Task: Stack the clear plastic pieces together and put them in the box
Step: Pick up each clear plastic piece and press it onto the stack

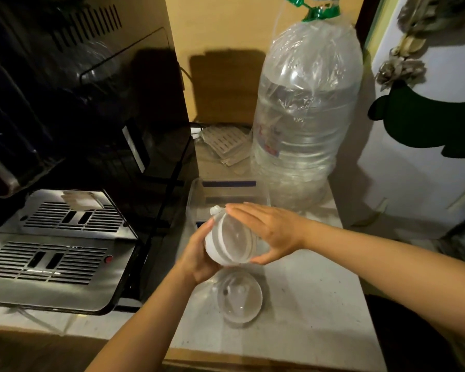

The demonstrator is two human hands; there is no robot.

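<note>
I hold a round clear plastic piece (230,238) with a white rim in the air between both hands. My left hand (199,253) grips it from below and the left. My right hand (271,230) presses flat against its right side, fingers stretched over the top. A second clear plastic piece (239,298), dome-shaped with small white parts inside, rests on the white counter (306,304) just below the held one. A clear plastic box (199,196) stands open behind my hands, partly hidden by them.
A large water bottle (306,116) wrapped in plastic film stands at the back right of the counter. A black machine with metal drip trays (54,253) fills the left side. Flat packets (223,143) lie behind the box. A white door (427,157) is at the right.
</note>
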